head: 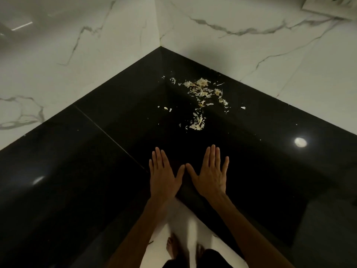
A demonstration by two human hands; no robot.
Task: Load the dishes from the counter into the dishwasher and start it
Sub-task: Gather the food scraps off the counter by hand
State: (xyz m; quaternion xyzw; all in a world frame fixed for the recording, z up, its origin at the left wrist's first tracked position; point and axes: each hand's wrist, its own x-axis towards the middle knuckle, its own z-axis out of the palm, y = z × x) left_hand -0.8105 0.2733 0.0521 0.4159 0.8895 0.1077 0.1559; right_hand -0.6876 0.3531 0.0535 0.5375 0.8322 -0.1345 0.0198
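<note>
My left hand (164, 173) and my right hand (210, 173) lie flat, palms down, on a glossy black corner counter (96, 161). Their fingers are straight and the two thumb tips almost touch. Neither hand holds anything. No dishes and no dishwasher are in view.
A scatter of pale peel scraps (201, 99) lies on the counter towards the corner, beyond my hands. White marble walls (251, 55) meet behind it, with a wall socket plate (332, 6) at the top right. My bare feet (173, 248) stand on the white floor below.
</note>
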